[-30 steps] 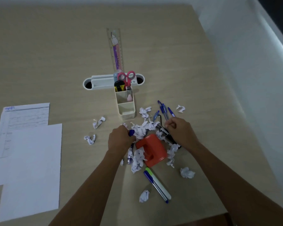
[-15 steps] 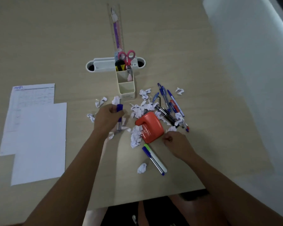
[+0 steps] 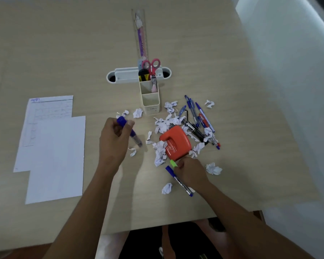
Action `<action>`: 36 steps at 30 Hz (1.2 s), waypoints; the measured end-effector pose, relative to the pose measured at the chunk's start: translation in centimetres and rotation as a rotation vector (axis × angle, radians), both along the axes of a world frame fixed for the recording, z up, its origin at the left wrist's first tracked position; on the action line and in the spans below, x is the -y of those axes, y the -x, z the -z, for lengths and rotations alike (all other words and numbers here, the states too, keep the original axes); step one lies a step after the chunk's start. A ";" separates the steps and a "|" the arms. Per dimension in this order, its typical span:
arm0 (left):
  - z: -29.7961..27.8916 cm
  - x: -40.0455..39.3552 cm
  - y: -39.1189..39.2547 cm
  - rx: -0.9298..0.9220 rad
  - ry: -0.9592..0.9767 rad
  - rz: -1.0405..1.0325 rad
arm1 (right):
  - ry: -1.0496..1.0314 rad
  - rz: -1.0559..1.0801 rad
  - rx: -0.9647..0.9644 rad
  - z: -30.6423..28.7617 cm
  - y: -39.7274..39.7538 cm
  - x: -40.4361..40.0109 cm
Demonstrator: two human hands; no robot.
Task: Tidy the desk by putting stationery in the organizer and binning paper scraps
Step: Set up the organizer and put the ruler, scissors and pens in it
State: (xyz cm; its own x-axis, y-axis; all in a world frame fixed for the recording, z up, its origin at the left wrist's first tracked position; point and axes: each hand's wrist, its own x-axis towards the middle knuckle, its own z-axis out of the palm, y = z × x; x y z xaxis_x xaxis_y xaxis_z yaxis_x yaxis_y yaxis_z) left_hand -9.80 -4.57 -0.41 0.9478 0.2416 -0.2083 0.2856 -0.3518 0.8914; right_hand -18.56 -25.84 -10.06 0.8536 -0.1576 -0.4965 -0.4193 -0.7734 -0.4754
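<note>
My left hand (image 3: pixel 114 139) is shut on a blue-capped pen (image 3: pixel 128 130), held tilted above the desk, left of the white organizer (image 3: pixel 150 101). My right hand (image 3: pixel 190 170) rests on a green-capped highlighter (image 3: pixel 174 163), which lies beside a blue pen (image 3: pixel 178 180); its fingers curl over the highlighter's body. An orange hole punch (image 3: pixel 176 144) lies among crumpled paper scraps (image 3: pixel 160 156). Several pens (image 3: pixel 199 120) lie in a heap right of the punch. The organizer holds pink scissors (image 3: pixel 151 65) and a ruler (image 3: pixel 141 34).
Two paper sheets (image 3: pixel 52 146) lie at the left of the desk. More scraps (image 3: pixel 213 168) sit near the front right. The desk's near edge (image 3: pixel 157 227) is close to my arms, and its right edge borders a pale floor.
My left hand lifted the blue-capped pen up off the desk. My right hand moved left from beside the punch onto the green highlighter.
</note>
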 end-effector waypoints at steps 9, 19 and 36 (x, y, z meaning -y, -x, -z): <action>6.6 3.1 4.9 -0.399 -0.457 0.544 | -0.141 -0.032 0.071 -0.6 1.3 1.5; 8.7 8.9 6.4 -0.658 -0.552 0.420 | -0.105 0.189 0.035 -0.4 1.6 4.1; 3.7 4.1 2.1 -0.360 -0.153 0.114 | 0.127 0.088 0.200 -1.5 -10.9 8.1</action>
